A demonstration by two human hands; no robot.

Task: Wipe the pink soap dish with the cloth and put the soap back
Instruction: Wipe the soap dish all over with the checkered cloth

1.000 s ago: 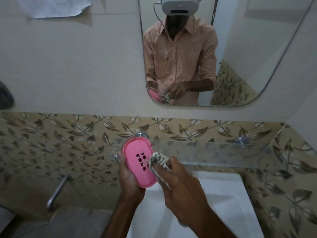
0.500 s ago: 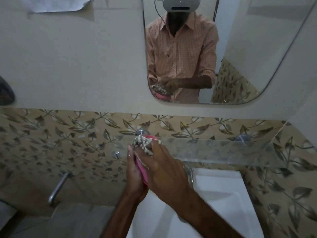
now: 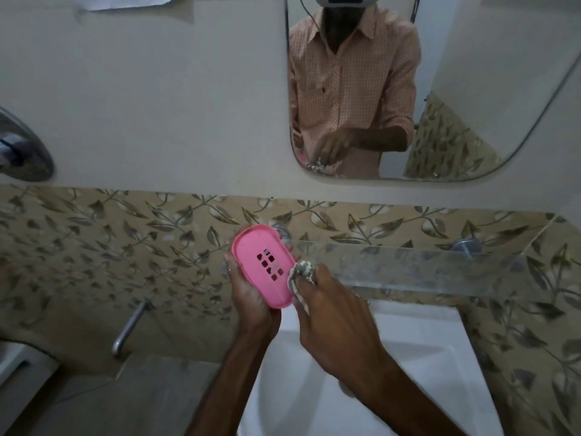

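Observation:
My left hand (image 3: 251, 297) grips the pink soap dish (image 3: 262, 265) from behind and holds it tilted up over the white basin, its face with several drain holes turned toward me. My right hand (image 3: 333, 322) pinches a bunched striped cloth (image 3: 301, 273) against the dish's right edge. No soap shows in the frame.
A glass shelf (image 3: 408, 269) on two metal brackets runs along the leaf-patterned tiles above the white basin (image 3: 408, 372). A metal tap (image 3: 129, 328) sticks out of the wall at lower left. A mirror (image 3: 471, 89) hangs above and reflects me.
The cloth swept from the dish's right side up over its top, covering it, then back down to the right edge. The dish's holed face shows again.

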